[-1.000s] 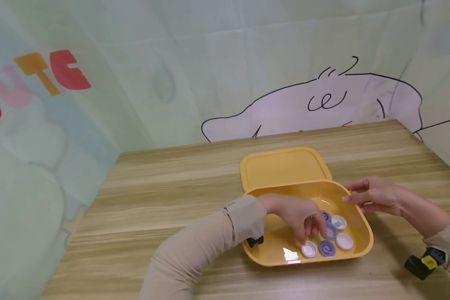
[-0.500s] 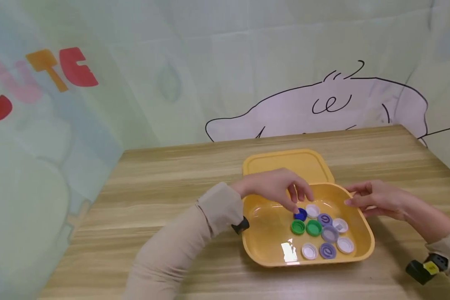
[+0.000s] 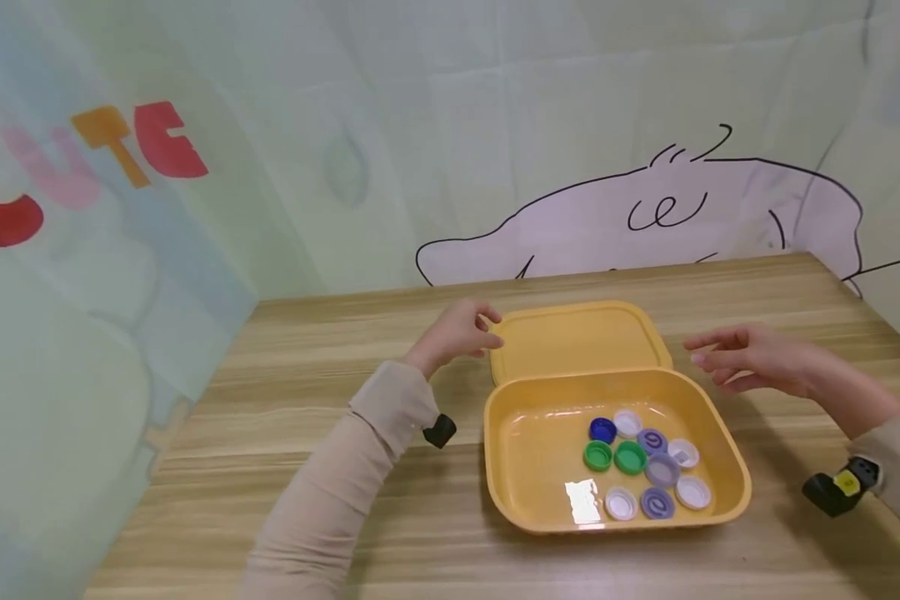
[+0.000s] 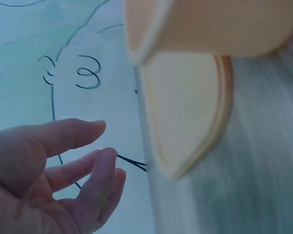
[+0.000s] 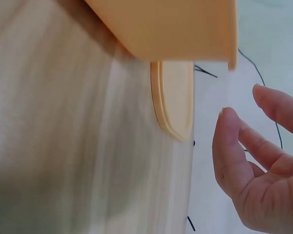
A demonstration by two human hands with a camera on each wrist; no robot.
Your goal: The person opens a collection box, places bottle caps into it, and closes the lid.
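Flat behind the yellow box (image 3: 525, 517) lies its matching yellow lid (image 3: 581, 337). My left hand (image 3: 461, 329) hovers by the lid's left end with loosely bent fingers and nothing in its grasp. On the other side, my right hand (image 3: 757, 358) hangs in the air past the lid's right end, also without anything in it. Inside the box sit several bottle caps: a dark blue cap (image 3: 602, 430), green caps (image 3: 630, 457), purple caps (image 3: 657, 502) and white caps (image 3: 693, 492). In both wrist views the fingers stand apart from the box and the lid (image 4: 185, 112).
The wooden table (image 3: 345, 350) carries the box and lid right of its middle. Behind its far edge hangs a printed cloth backdrop (image 3: 390, 167) with letters and a line-drawn animal. Each sleeve cuff bears a black wrist camera (image 3: 832, 493).
My left hand has come out of the box, uncovering the caps, and moved left and back to the lid's left end. My right hand has left the box's right rim and risen slightly.
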